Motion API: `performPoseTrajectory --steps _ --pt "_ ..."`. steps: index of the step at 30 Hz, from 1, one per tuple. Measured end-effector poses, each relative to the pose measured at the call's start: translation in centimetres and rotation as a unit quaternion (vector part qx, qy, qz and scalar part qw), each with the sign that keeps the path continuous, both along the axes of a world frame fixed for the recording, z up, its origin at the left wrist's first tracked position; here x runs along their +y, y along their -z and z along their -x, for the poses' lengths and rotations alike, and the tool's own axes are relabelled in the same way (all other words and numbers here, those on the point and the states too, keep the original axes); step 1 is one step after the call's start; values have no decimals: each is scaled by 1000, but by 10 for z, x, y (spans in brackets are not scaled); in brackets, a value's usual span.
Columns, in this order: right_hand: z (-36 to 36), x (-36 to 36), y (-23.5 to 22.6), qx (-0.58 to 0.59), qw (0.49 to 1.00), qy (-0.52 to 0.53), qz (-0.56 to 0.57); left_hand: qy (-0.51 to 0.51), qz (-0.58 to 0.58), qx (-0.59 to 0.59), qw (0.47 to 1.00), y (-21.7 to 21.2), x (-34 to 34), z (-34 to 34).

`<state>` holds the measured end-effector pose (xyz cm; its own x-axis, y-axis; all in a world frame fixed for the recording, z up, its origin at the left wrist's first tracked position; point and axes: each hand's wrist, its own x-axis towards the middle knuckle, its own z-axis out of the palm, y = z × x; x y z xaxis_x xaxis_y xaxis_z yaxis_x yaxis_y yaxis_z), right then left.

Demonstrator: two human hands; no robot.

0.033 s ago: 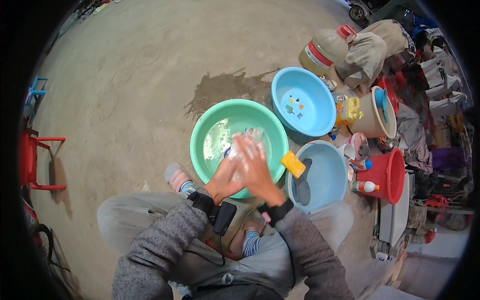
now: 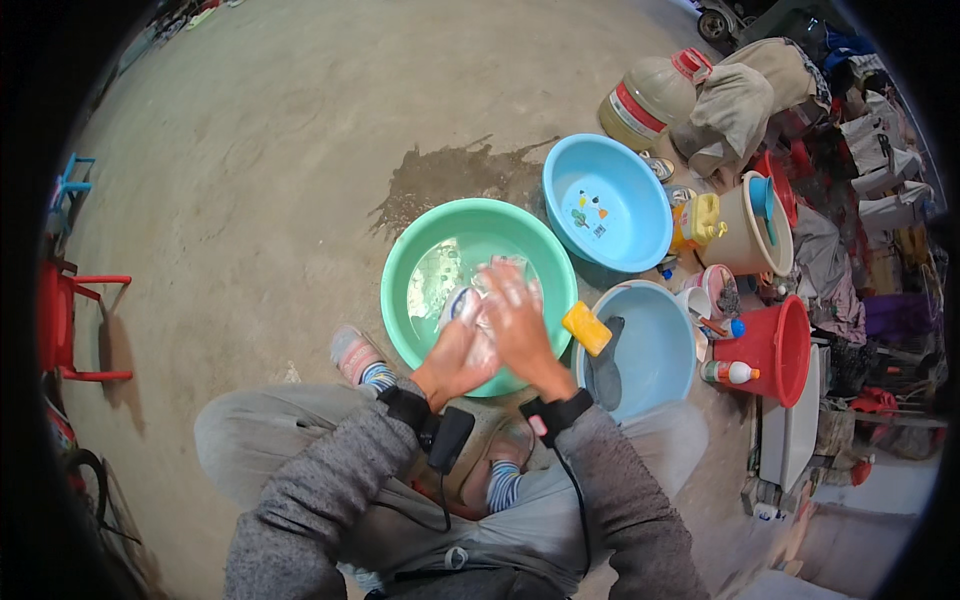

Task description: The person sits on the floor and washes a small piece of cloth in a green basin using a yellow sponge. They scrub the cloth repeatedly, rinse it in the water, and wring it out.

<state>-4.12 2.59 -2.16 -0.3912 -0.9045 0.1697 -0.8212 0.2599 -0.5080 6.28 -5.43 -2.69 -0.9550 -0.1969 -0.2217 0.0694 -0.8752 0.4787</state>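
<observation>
Hands meeting over a green basin (image 2: 394, 305): the right hand (image 2: 518, 325) lies across the left hand (image 2: 462, 358), its fingers extended and whitened by lather. Whether either grip is closed on anything cannot be told, since blur and suds hide the contact. A pale, wet piece (image 2: 459, 303) with a dark-blue mark, probably fabric, shows at the left thumb, inside the basin's outline. For good rubbing, the lower palm is best kept steady while the upper works in short strokes, low over the water so that drips fall inside; the 2 black wrist straps (image 2: 404, 407) should stay above the rim.

Just right of the basin, a yellow soap block (image 2: 587, 329) rests on the edge of a pale-blue basin (image 2: 660, 345), within easy reach but liable to slip if knocked; a dark grey cloth (image 2: 604, 372) lies inside. Beyond stands a brighter blue basin (image 2: 640, 228), making 3 in all. The supporting surface is a bare, grey-brown floor (image 2: 250, 150) with a dark wet patch (image 2: 440, 182) behind the green basin. Farther out: a large capped jug (image 2: 648, 100), a beige bucket (image 2: 732, 250) and a red bucket (image 2: 765, 345) at right; a red seat (image 2: 52, 320) at far left.
</observation>
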Motion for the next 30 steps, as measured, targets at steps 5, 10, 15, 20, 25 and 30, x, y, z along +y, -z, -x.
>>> performPoseTrajectory --steps 5,10,15,20,25,30 --pt "-10 0 -6 -25 1000 18 1 0 -182 41 982 5 -1 7" --pt "-6 -2 -3 -58 993 102 21 34 -249 -25 968 7 3 5" --pt "-6 0 2 -35 999 -26 -8 -29 -170 72 982 10 1 6" --pt "-6 1 13 -55 996 74 13 -4 -227 -17 974 10 -1 6" --pt "-6 3 19 -22 999 -8 23 -28 -121 -3 992 8 0 1" --pt "-9 -1 3 -86 987 122 51 33 -231 44 971 7 -1 5"
